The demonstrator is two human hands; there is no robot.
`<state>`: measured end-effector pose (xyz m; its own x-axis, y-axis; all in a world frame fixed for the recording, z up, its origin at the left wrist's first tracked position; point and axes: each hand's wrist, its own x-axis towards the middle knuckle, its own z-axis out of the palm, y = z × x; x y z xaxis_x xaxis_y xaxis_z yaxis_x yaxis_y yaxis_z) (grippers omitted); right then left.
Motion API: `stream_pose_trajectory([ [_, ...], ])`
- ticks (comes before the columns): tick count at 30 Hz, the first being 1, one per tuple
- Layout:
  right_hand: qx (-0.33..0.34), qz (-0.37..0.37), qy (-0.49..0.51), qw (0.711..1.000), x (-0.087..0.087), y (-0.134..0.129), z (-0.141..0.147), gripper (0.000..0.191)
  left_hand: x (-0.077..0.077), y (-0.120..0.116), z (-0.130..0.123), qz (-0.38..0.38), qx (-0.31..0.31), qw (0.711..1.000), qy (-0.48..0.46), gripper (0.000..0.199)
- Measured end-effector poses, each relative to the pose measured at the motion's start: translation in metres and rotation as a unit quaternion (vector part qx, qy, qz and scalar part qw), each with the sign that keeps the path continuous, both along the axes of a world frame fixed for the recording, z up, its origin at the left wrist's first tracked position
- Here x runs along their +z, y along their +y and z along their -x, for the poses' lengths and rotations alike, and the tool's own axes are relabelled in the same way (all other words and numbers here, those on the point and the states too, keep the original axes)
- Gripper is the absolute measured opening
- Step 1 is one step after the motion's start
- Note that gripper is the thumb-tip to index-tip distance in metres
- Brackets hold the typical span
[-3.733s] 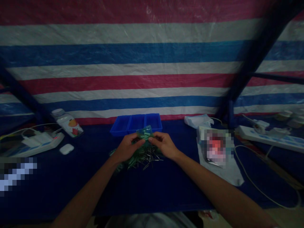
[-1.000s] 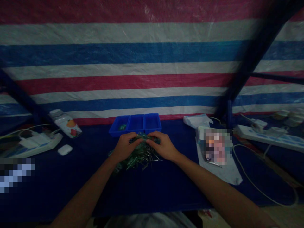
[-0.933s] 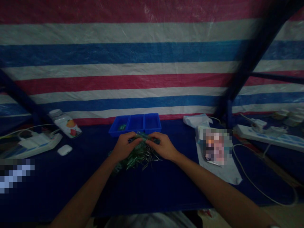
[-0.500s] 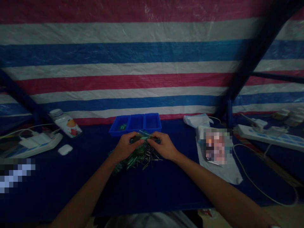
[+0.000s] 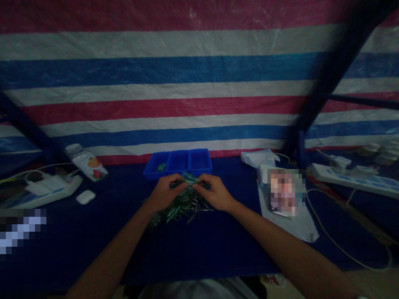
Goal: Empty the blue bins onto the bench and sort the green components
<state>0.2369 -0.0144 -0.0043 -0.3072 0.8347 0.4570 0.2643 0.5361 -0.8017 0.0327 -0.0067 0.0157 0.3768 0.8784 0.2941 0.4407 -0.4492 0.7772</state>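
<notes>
A shiny, greenish see-through plastic piece (image 5: 188,178), perhaps a small bag, is pinched between my two hands. My left hand (image 5: 166,192) grips its left side with thumb and fingers closed, and my right hand (image 5: 215,191) holds the right side the same way. Just below them on the table lies a heap of thin metal pins (image 5: 195,205) mixed with green plastic pieces (image 5: 174,211). Part of the heap is hidden by my hands. Behind stands a blue three-compartment tray (image 5: 180,170); a small green piece (image 5: 161,167) lies in its left compartment.
On the left are a white bottle (image 5: 89,162), a power strip (image 5: 62,191) and a white earphone case (image 5: 85,197). To the right, a pixelated packet (image 5: 285,191) rests on white paper (image 5: 299,228), near a cable and another power strip (image 5: 352,178). Striped sheeting hangs behind.
My fingers and thumbs have shifted slightly on the plastic piece, which now shows more of its upper part between them. My forearms, the heap and the tray stay nearly where they were.
</notes>
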Motion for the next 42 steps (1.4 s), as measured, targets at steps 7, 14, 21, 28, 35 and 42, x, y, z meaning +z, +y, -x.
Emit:
stream_pose_trajectory([
  [7, 0.005, 0.007, 0.009, 1.000, 0.0019, -0.0006, -0.0007, 0.016, 0.0005, -0.0010, 0.0005, 0.005, -0.007, 1.000, -0.012, 0.024],
  [14, 0.004, 0.021, 0.017, 1.000, 0.0004, 0.0007, -0.0001, 0.017, 0.0002, -0.0016, -0.0012, 0.002, 0.003, 1.000, -0.007, 0.023],
  [21, 0.020, 0.036, 0.014, 0.999, 0.0023, -0.0005, 0.0014, 0.020, -0.0004, -0.0020, -0.0021, -0.014, 0.019, 1.000, -0.010, 0.025],
  [28, 0.002, 0.020, -0.008, 1.000, -0.0013, -0.0002, 0.0019, 0.021, -0.0016, -0.0022, -0.0034, -0.002, 0.012, 1.000, -0.007, 0.026],
  [35, 0.001, 0.020, -0.009, 1.000, -0.0010, -0.0001, 0.0018, 0.024, -0.0016, -0.0021, -0.0030, -0.010, 0.004, 1.000, 0.002, 0.029],
  [42, 0.004, 0.027, -0.008, 1.000, 0.0006, -0.0011, 0.0022, 0.024, -0.0015, -0.0020, -0.0032, -0.003, 0.004, 1.000, -0.005, 0.029],
])
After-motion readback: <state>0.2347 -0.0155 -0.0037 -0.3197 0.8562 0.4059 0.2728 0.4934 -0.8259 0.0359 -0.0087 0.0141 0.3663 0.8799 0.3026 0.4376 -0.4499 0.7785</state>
